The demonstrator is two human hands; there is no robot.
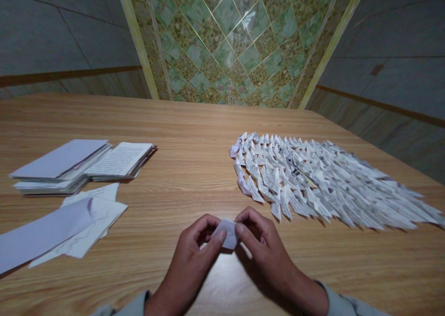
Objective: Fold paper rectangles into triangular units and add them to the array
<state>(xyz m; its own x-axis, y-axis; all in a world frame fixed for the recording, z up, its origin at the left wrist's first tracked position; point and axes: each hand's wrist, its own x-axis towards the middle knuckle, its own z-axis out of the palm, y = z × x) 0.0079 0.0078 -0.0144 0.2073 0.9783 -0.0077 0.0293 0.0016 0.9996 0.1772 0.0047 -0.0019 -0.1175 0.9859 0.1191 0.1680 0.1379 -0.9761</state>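
Note:
A small folded piece of white paper (228, 232) is held up between my two hands, just above the table near its front edge. My left hand (200, 246) pinches its left side, thumb in front and fingers curled behind. On the right side, my right hand (259, 242) grips it between thumb and curled fingers. Some of the fingertips are hidden behind the paper. To the right lie many folded paper boats (299, 177), lined up in tight, overlapping rows, most made of printed paper.
On the left of the wooden table (187, 167) are a stack of plain sheets (66, 156) and a stack of printed pages (121, 158). Nearer me, loose sheets (100, 218) lie under a long white strip (38, 232). A tiled wall (236, 42) rises beyond.

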